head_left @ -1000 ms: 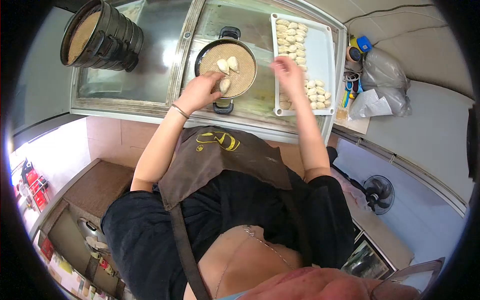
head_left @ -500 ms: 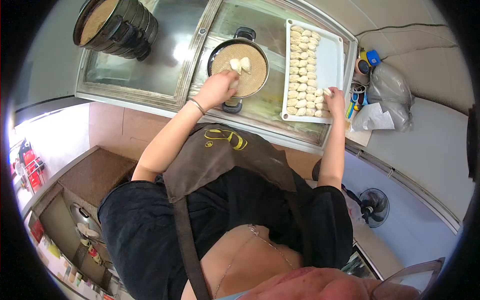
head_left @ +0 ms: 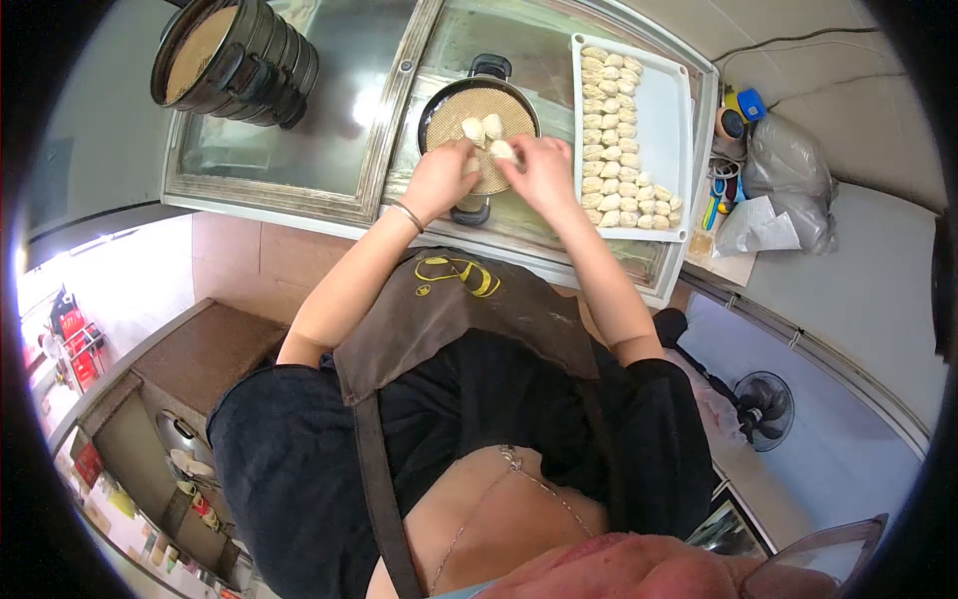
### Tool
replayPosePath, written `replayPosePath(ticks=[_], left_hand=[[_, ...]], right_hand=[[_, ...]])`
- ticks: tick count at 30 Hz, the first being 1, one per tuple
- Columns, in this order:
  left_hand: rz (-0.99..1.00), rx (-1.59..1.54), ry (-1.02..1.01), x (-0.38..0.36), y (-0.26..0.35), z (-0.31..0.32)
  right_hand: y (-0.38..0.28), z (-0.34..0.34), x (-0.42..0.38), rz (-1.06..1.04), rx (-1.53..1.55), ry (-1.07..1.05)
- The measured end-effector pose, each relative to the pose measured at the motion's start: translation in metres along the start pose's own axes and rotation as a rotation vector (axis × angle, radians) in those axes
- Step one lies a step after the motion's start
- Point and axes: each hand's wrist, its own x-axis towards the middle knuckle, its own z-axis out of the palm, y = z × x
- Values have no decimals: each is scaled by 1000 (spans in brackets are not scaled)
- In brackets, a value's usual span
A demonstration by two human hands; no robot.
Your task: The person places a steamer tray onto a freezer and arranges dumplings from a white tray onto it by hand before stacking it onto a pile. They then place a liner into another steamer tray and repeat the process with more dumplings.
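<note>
A round dark-rimmed steamer tray with black side handles and a tan woven liner sits on the glass-topped counter. Two pale dumplings lie side by side near its middle. At the tray's near left, my left hand has its fingers curled around a dumpling, partly hidden by them. From the right reaches my right hand, pinching another dumpling over the liner. To the right stands a white rectangular tray, its left side and near end filled with rows of dumplings.
A stack of dark round steamer trays stands at the far left of the counter. Right of the white tray lie plastic bags, a blue-capped item and scissors. A black fan is at lower right.
My right hand has moved left from the white tray to the round steamer tray with a dumpling in its fingers. My left hand stays at the steamer tray.
</note>
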Motion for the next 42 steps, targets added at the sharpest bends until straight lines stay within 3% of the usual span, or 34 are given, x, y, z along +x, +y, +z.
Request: replayPosePath(ticks=[4, 7, 9, 11, 12, 14, 15, 17, 24, 30, 32, 34, 36, 38, 40, 42], left_hand=[[-37, 2, 15, 2, 3, 1], [-17, 42, 13, 3, 3, 1], [3, 27, 14, 3, 2, 0], [-4, 10, -4, 1, 5, -4], [-8, -5, -19, 1, 6, -7], [-7, -28, -21, 0, 9, -10], [-9, -45, -14, 2, 10, -13], [-7, -57, -24, 2, 11, -17], [-8, -109, 14, 0, 5, -31], [-77, -140, 24, -4, 4, -48], [-60, -143, 23, -5, 6, -53], [-56, -146, 35, -3, 0, -51], [-50, -155, 31, -2, 0, -47], [-26, -203, 33, 2, 6, -43], [1, -197, 20, 3, 9, -41], [22, -190, 14, 3, 10, -45]], right_hand=[[2, 33, -6, -43, -259, 113], [13, 11, -16, -107, 39, 192], [52, -6, -20, -31, 83, 349], [110, -23, -27, 338, 385, 508], [147, -36, -38, 348, 278, 551], [229, -31, -69, 459, -352, 489], [239, -34, -78, 458, -355, 494], [242, -39, -100, 556, -341, 199], [241, -75, -108, 501, -319, 33], [254, -81, -101, 443, -282, -13], [263, -85, -94, 573, -134, 79], [238, -87, -75, 547, -85, 195], [207, -76, -47, 273, 286, 402], [127, -76, -20, 198, 503, 311], [91, -58, 7, 61, 643, 134], [53, -48, 28, -37, 507, 6]])
